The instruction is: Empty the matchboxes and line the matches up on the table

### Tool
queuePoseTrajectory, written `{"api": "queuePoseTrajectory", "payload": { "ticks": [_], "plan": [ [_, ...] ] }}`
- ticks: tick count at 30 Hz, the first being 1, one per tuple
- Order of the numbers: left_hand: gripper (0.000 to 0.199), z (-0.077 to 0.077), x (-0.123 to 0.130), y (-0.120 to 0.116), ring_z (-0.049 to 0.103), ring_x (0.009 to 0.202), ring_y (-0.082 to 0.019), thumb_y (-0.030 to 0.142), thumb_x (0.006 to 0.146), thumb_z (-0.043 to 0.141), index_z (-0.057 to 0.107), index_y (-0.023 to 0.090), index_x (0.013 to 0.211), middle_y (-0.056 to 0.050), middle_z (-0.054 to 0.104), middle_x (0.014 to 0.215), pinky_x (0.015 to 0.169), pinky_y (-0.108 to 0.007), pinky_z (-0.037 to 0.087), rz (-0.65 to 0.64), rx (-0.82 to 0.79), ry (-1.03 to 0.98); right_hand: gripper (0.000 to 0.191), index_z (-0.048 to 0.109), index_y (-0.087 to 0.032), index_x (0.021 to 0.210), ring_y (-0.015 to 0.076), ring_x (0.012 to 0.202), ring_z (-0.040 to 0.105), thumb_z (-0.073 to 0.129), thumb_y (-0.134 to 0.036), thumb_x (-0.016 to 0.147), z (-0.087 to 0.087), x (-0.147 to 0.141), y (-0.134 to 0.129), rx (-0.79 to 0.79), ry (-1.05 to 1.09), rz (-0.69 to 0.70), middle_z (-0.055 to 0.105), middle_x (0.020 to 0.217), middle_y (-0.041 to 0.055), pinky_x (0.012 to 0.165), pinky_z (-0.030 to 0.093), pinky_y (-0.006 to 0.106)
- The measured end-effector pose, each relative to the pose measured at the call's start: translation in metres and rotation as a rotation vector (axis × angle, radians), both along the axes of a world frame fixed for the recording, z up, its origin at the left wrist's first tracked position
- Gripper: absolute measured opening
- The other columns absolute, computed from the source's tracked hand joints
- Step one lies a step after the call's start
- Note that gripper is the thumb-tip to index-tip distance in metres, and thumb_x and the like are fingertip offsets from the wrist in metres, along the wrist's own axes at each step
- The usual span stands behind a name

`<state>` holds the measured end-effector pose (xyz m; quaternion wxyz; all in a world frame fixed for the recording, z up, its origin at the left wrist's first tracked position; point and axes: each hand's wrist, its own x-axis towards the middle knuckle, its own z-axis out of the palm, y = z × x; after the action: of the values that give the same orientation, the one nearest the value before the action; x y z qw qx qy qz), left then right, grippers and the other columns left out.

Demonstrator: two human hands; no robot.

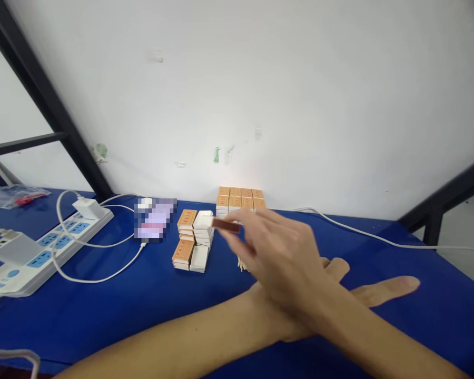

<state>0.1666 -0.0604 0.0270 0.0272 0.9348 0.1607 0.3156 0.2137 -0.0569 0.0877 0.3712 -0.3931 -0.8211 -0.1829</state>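
At the far left I see a clear plastic bag (13,195) with something red in it lying on the blue table (102,305), and just right of it a white power strip (43,247) with a white charger (87,208) plugged in and white cables (98,276) looping off toward a blurred-out device (155,220). Next come low stacks of matchboxes (192,240), orange-printed tops on the left column and plain white ones on the right, and behind them, against the white wall (260,79), a larger block of matchboxes (240,200). My arms are crossed over the middle of the table. My right hand (278,252) reaches leftward over the other arm, its fingertips pinching a single matchbox (226,225) by one end, so that the box hangs in the air just beside the top of the white stack; I cannot tell whether it touches. A small heap of loose matchsticks (243,263) lies right below that hand. My left hand (373,292) rests flat on the table further right, fingers stretched out and pressed together, holding nothing. A white cable (379,238) trails along the table's far edge to the right.
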Motion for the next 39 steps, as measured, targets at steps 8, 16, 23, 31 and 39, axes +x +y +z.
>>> {"api": "queuePoseTrajectory", "payload": {
  "ticks": [8, 16, 23, 31, 39],
  "plan": [
    [0.037, 0.001, -0.065, 0.014, 0.075, 0.096, -0.022, 0.013, 0.111, 0.050, 0.061, 0.004, 0.145, -0.010, 0.076, 0.113, 0.086, -0.036, 0.060, -0.232, 0.182, 0.187, 0.011, 0.072, -0.018, 0.114, 0.0119, 0.061, 0.062, 0.072, -0.028, 0.109, -0.011, 0.062, 0.018, 0.185, -0.017, -0.243, 0.061, 0.068, -0.0060, 0.057, 0.039, 0.028],
    [0.024, 0.005, -0.105, 0.027, 0.068, 0.081, -0.016, 0.018, 0.111, 0.052, 0.057, 0.021, 0.135, -0.002, 0.069, 0.099, 0.075, -0.032, 0.060, 0.207, -0.201, -0.259, 0.024, 0.073, -0.024, 0.106, 0.0133, 0.057, 0.047, 0.075, -0.048, 0.104, -0.061, 0.068, 0.011, -0.566, 0.585, -0.067, 0.052, 0.068, -0.0069, 0.054, 0.039, 0.028],
    [0.059, -0.003, -0.118, 0.025, 0.067, 0.131, -0.026, 0.027, 0.106, 0.074, 0.050, 0.024, 0.160, -0.015, 0.059, 0.147, 0.106, -0.042, 0.063, 0.135, -0.223, -0.254, 0.031, 0.072, -0.021, 0.097, 0.0147, 0.076, 0.053, 0.070, -0.051, 0.107, -0.067, 0.060, -0.004, -1.130, 0.887, 0.329, 0.063, 0.086, -0.0003, 0.071, 0.046, 0.028],
    [0.077, -0.002, -0.126, 0.026, 0.072, 0.129, -0.025, 0.025, 0.082, 0.100, 0.067, 0.035, 0.151, -0.006, 0.072, 0.147, 0.110, -0.039, 0.062, -0.145, -0.788, -0.388, 0.032, 0.078, -0.020, 0.110, 0.0090, 0.064, 0.040, 0.075, -0.051, 0.102, -0.061, 0.073, -0.005, -1.404, 0.856, 0.519, 0.059, 0.085, -0.0023, 0.055, 0.034, 0.022],
    [0.042, -0.005, -0.117, 0.025, 0.077, 0.103, -0.016, 0.018, 0.082, 0.099, 0.088, 0.033, 0.119, -0.003, 0.072, 0.119, 0.092, -0.026, 0.066, -0.076, -1.045, -0.614, 0.039, 0.074, -0.017, 0.118, 0.0095, 0.054, 0.058, 0.064, -0.054, 0.108, -0.066, 0.075, -0.001, -1.636, 1.061, 0.596, 0.071, 0.075, 0.0023, 0.040, 0.036, 0.015]
  ]
}}
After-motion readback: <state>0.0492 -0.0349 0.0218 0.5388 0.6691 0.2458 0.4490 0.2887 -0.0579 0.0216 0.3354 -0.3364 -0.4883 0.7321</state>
